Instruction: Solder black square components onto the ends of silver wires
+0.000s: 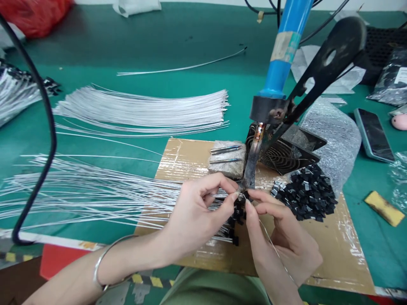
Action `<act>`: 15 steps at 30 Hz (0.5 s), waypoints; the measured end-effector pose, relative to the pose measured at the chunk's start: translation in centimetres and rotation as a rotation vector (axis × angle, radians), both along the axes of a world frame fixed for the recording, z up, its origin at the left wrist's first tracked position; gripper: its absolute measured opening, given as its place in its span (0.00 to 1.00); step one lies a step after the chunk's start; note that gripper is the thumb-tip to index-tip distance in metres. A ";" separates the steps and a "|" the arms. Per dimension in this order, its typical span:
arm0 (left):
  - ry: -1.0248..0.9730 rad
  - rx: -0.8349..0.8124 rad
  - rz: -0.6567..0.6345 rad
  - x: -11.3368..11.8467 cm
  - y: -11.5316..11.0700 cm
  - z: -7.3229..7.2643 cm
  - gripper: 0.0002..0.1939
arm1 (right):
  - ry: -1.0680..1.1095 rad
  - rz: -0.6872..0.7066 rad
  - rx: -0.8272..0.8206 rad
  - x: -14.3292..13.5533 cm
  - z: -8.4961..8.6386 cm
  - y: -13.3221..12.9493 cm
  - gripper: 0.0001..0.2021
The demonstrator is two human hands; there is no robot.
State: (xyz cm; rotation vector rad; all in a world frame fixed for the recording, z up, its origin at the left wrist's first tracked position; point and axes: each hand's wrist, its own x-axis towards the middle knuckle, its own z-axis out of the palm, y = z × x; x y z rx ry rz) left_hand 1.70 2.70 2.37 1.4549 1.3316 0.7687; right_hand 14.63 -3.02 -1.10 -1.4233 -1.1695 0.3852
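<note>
Under the tip of a blue-handled soldering iron (252, 163), held in a black stand, my two hands meet. My left hand (199, 212) pinches something small that I cannot make out at the iron's tip. My right hand (281, 233) pinches a thin solder wire (273, 243), which trails down across the palm. Beneath and left of my left hand lie many white wires (127, 190), some with black connectors (234, 240) on their right ends. A pile of small black connectors (308, 192) sits right of the iron on the cardboard (333, 250).
A bundle of white wires (143, 108) lies at the back left. Behind the iron's tip are a grey block (227, 169) with metal tips and a black fan (282, 152). A phone (373, 133) and yellow sponge (384, 207) are at the right. A black cable (47, 127) arches at the left.
</note>
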 end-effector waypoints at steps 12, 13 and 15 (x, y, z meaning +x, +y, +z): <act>-0.001 -0.042 0.008 0.1 0.2 0.0 0.07 | 0.030 0.051 0.024 0.3 -0.5 0.1 0.07; -0.003 -0.045 0.009 0.1 0.2 0.0 0.07 | 0.037 0.055 0.026 0.3 -0.5 0.1 0.07; -0.009 -0.053 0.009 0.1 0.2 0.1 0.07 | 0.043 0.053 0.027 0.3 -0.5 0.1 0.07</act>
